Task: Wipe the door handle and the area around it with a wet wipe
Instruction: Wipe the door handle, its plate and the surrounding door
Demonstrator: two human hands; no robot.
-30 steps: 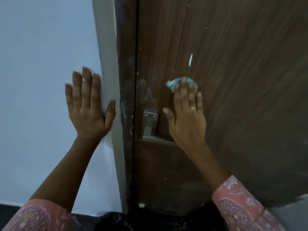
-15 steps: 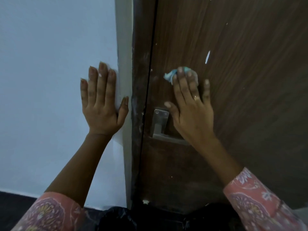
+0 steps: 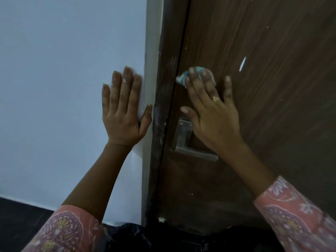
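A metal lever door handle sits on a brown wooden door, close to the door's left edge. My right hand lies flat on the door just above the handle and presses a crumpled blue-white wet wipe under its fingertips. The palm hides part of the handle's plate. My left hand rests flat with fingers spread on the pale wall, its thumb against the door frame.
A dark gap runs between frame and door. A white scratch marks the door to the upper right of my right hand. Dark floor and a black shiny bag lie below.
My right hand with the wipe has slid left across the door, toward the door's edge above the handle. The view has shifted left. My left hand stays on the wall.
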